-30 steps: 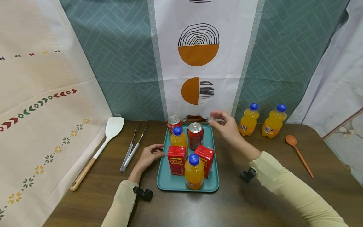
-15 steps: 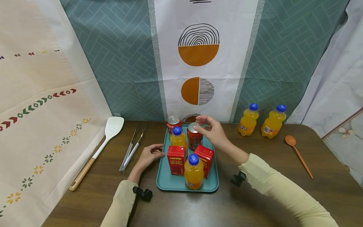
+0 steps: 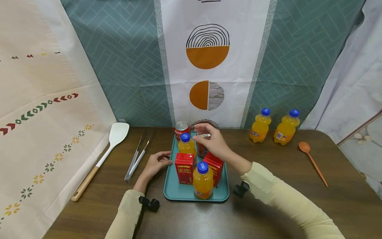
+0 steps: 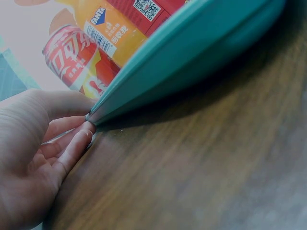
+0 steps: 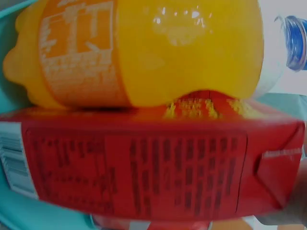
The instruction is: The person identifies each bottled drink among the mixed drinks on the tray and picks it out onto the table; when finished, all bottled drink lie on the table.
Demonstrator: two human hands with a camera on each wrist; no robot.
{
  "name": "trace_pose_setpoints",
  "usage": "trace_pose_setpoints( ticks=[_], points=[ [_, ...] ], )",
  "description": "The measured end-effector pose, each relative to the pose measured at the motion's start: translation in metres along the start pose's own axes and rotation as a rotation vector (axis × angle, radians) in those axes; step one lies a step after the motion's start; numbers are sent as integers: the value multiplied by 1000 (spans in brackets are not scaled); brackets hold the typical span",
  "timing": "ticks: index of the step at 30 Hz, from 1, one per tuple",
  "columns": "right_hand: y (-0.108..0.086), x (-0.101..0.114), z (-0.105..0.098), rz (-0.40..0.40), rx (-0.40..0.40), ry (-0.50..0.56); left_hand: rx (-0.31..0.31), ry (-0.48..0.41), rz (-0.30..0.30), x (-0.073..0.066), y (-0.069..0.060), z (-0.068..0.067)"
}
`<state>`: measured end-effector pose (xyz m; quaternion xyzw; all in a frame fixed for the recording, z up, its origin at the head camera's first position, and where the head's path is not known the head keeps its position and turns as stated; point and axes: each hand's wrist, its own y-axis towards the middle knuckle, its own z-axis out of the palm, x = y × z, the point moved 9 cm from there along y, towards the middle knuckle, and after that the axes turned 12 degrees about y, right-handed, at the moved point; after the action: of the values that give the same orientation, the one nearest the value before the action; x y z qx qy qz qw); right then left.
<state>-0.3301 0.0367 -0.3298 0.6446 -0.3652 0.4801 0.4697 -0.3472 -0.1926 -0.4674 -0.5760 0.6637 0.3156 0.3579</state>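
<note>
A teal tray (image 3: 176,193) holds two orange soda bottles, two red drink cartons and two red soda cans, all standing. My left hand (image 3: 156,164) pinches its left rim between thumb and fingers, as the left wrist view confirms at the tray edge (image 4: 163,79). Over the right-hand can (image 3: 201,151) hovers my right hand (image 3: 214,142), fingers loosely bent and holding nothing; it hides most of that can. Left of its fingertips are the rear bottle (image 3: 187,148) and the other can (image 3: 181,130). The front bottle (image 5: 187,52) and right carton (image 5: 144,167) fill the right wrist view.
On the table's left lie a white spatula (image 3: 111,142) with a wooden handle and metal tongs (image 3: 138,157). Two more orange soda bottles (image 3: 260,126) stand at the back right, with an orange spoon (image 3: 313,162) beside them. A patterned curtain (image 3: 137,73) hangs behind the table.
My right hand has moved left, from beyond the tray's back right corner to above the right-hand can. The left hand has stayed at the tray rim, and the items on the tray have not moved.
</note>
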Motion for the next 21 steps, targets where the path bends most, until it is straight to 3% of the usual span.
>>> trace_pose_setpoints(
  ticks=[4,21],
  points=[
    [1,1,10,7,18,3,-20,2,11,18,9,3],
    [8,-7,28,108,16,-81,-19,8,2,18,9,3]
  ],
)
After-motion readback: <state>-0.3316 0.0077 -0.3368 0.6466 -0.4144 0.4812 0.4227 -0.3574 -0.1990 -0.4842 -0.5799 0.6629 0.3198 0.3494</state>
